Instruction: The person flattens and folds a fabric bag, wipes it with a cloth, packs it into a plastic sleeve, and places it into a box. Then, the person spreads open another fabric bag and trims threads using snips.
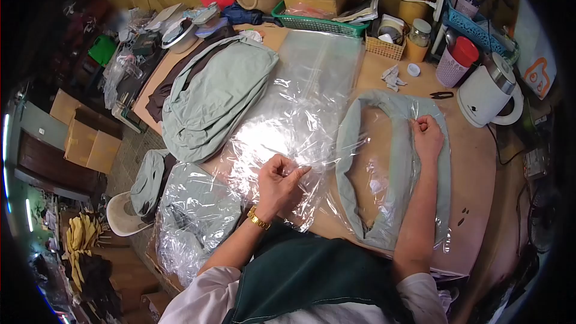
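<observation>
A grey-green ring-shaped fabric piece (pixel 441 162) lies on the brown table (pixel 474 204) inside clear plastic. My right hand (pixel 427 135) is closed in a pinch on the plastic over its upper right part. My left hand (pixel 281 183) has its thumb and fingers pinched at the edge of the clear film, left of the ring. Flat clear plastic bags (pixel 315 78) lie across the middle of the table, shining with glare. More grey-green fabric (pixel 222 90) is piled at the upper left, over dark brown fabric (pixel 171 87).
A plastic-wrapped fabric bundle (pixel 195 204) sits at the lower left beside a pale stool (pixel 123 216). Along the back stand a green basket (pixel 321 24), a small yellow basket (pixel 384 47), a jar (pixel 419 33) and a white kettle (pixel 483 99). Black snips (pixel 442 95) lie near the kettle.
</observation>
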A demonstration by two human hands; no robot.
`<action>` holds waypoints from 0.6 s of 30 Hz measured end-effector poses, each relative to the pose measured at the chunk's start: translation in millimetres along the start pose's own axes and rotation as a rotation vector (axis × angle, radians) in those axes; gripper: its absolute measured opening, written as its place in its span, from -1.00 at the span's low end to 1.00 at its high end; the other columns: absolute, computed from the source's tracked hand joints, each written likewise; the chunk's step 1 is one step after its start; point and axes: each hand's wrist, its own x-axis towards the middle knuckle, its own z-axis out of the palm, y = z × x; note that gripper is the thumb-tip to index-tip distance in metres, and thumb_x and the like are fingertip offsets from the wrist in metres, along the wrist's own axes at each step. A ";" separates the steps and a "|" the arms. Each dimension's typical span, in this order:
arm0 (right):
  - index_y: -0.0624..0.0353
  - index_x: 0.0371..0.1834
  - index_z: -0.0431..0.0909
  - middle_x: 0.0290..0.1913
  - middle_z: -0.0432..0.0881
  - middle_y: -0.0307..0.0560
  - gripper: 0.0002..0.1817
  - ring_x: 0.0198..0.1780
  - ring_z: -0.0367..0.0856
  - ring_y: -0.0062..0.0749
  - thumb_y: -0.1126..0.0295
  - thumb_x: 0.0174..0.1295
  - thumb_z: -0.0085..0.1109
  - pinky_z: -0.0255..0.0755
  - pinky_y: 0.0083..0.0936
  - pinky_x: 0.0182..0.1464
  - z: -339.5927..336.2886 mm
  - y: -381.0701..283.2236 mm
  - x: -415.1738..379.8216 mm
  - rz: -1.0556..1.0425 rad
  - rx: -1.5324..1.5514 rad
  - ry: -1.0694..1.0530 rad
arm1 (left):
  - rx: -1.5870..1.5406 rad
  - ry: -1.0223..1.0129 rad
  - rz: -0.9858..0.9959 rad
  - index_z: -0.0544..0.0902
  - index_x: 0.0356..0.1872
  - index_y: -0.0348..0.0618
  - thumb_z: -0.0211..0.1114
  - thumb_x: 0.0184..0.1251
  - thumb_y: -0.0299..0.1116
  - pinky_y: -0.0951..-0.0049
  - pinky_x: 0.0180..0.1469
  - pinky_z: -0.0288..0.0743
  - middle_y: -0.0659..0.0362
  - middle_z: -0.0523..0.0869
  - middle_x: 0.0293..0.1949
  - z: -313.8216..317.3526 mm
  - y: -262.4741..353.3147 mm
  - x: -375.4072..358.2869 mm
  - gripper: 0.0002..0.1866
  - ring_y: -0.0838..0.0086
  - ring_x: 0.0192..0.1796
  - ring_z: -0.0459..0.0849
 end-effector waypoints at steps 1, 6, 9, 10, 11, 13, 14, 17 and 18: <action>0.06 -0.36 0.61 -0.44 0.58 -0.25 -0.78 -0.33 0.56 -0.29 0.18 0.14 0.38 0.30 -0.24 -0.14 0.5 0.8 0.1 0.007 0.007 -0.004 | 0.167 0.056 0.027 0.53 -0.37 -0.19 0.54 0.13 -0.52 0.70 -0.39 0.32 0.37 0.56 -0.48 -4.4 -2.4 -3.7 -0.73 0.79 -0.43 0.40; 0.06 -0.35 0.61 -0.46 0.58 -0.25 -0.78 -0.36 0.56 -0.29 0.18 0.14 0.38 0.31 -0.25 -0.13 3.2 5.2 1.9 0.007 0.020 -0.005 | 0.084 0.161 0.004 0.52 -0.44 -0.18 0.54 0.16 -0.46 0.68 -0.44 0.28 0.39 0.48 -0.56 -12.6 5.0 -16.9 -0.73 0.77 -0.48 0.36; 0.05 -0.35 0.61 -0.46 0.60 -0.25 -0.78 -0.37 0.57 -0.30 0.18 0.14 0.38 0.32 -0.25 -0.12 5.0 7.7 2.0 0.020 0.010 -0.008 | -0.373 -0.123 -0.431 0.54 -0.38 -0.15 0.46 0.28 -0.37 0.68 -0.36 0.43 0.36 0.55 -0.46 -26.1 19.7 -21.6 -0.77 0.70 -0.42 0.50; 0.05 -0.35 0.62 -0.46 0.61 -0.25 -0.78 -0.36 0.58 -0.30 0.17 0.14 0.38 0.33 -0.26 -0.12 5.8 8.1 2.6 0.027 -0.003 -0.003 | -0.591 -0.159 -0.495 0.53 -0.35 -0.15 0.41 0.33 -0.35 0.62 -0.26 0.53 0.33 0.57 -0.39 -23.5 27.6 -22.6 -0.79 0.63 -0.32 0.58; 0.05 -0.35 0.62 -0.46 0.61 -0.25 -0.78 -0.36 0.58 -0.30 0.17 0.14 0.38 0.33 -0.26 -0.12 6.1 8.3 2.8 0.027 -0.004 -0.003 | -0.809 -0.196 -0.557 0.52 -0.32 -0.15 0.37 0.38 -0.32 0.55 -0.17 0.63 0.31 0.60 -0.33 -22.1 31.4 -23.1 -0.80 0.56 -0.22 0.66; 0.04 -0.34 0.62 -0.45 0.63 -0.24 -0.77 -0.34 0.60 -0.30 0.17 0.13 0.39 0.34 -0.25 -0.13 5.0 7.7 2.2 0.032 0.023 -0.006 | -0.970 -0.280 -0.574 0.52 -0.04 -0.24 0.28 0.40 -0.41 0.29 0.15 0.64 0.13 0.64 0.01 -19.5 35.8 -21.7 -0.79 0.29 0.10 0.66; 0.04 -0.34 0.62 -0.45 0.63 -0.24 -0.77 -0.34 0.60 -0.30 0.17 0.13 0.39 0.34 -0.25 -0.13 4.7 7.6 2.7 0.032 0.021 -0.004 | -1.087 -0.314 -0.550 0.45 0.12 -0.30 0.25 0.39 -0.44 0.19 0.25 0.55 0.03 0.55 0.16 -11.8 40.3 -22.3 -0.66 0.20 0.20 0.59; 0.04 -0.34 0.63 -0.45 0.63 -0.24 -0.77 -0.34 0.60 -0.29 0.16 0.12 0.39 0.35 -0.24 -0.12 4.8 7.4 3.2 0.041 0.023 -0.009 | -1.307 -0.477 -0.507 0.19 0.43 -0.41 0.18 0.34 -0.49 0.06 0.47 0.29 -0.13 0.25 0.48 2.0 42.3 -16.2 -0.35 0.08 0.43 0.38; 0.04 -0.35 0.63 -0.45 0.63 -0.24 -0.77 -0.34 0.60 -0.29 0.16 0.12 0.39 0.35 -0.24 -0.12 4.9 7.0 3.3 0.034 0.018 -0.004 | -1.297 -0.538 -0.553 0.22 0.41 -0.41 0.18 0.33 -0.50 0.07 0.48 0.27 -0.13 0.27 0.47 4.2 38.6 -14.2 -0.37 0.10 0.43 0.38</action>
